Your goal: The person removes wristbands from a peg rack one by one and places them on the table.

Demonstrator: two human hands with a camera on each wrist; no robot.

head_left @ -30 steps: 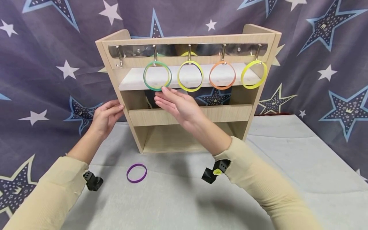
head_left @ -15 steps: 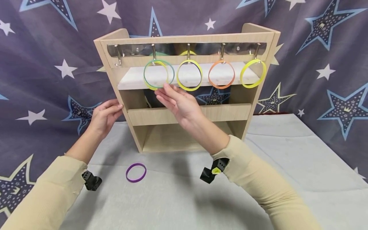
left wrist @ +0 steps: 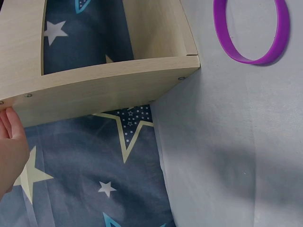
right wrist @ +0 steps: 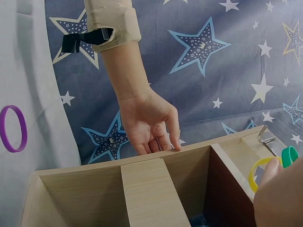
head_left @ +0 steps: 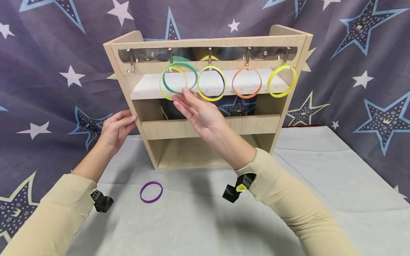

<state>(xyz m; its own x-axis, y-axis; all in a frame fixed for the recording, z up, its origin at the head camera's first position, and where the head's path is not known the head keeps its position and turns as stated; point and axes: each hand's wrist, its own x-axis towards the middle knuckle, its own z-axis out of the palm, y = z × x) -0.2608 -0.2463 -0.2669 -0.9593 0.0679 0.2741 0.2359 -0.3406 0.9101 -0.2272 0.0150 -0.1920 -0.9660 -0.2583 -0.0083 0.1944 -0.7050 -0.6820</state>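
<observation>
My right hand (head_left: 205,115) pinches a green silicone wristband (head_left: 180,64) at its lower edge. The band is held up in front of the second hook from the left, its upper part tilted toward the hook's end. Behind it, a yellow wristband (head_left: 160,84) hangs from that same hook. With its fingertips, my left hand (head_left: 116,129) touches the outer left side of the wooden rack (head_left: 211,127); the right wrist view shows these fingers (right wrist: 175,137) at the panel's edge. Only the tip of my right hand (right wrist: 284,198) and part of the green band (right wrist: 289,156) show there.
More wristbands hang rightward along the metal hook rail (head_left: 144,55): yellow with a dark one (head_left: 199,85), orange (head_left: 233,83), and yellow (head_left: 278,95). A purple wristband (head_left: 150,201) lies on the grey cloth (head_left: 179,220) before the rack. A star-patterned curtain (head_left: 339,21) stands behind.
My right hand has drawn the green wristband up and slightly right, separating it from the yellow one behind, which stays hanging. My left hand keeps its place at the rack's side.
</observation>
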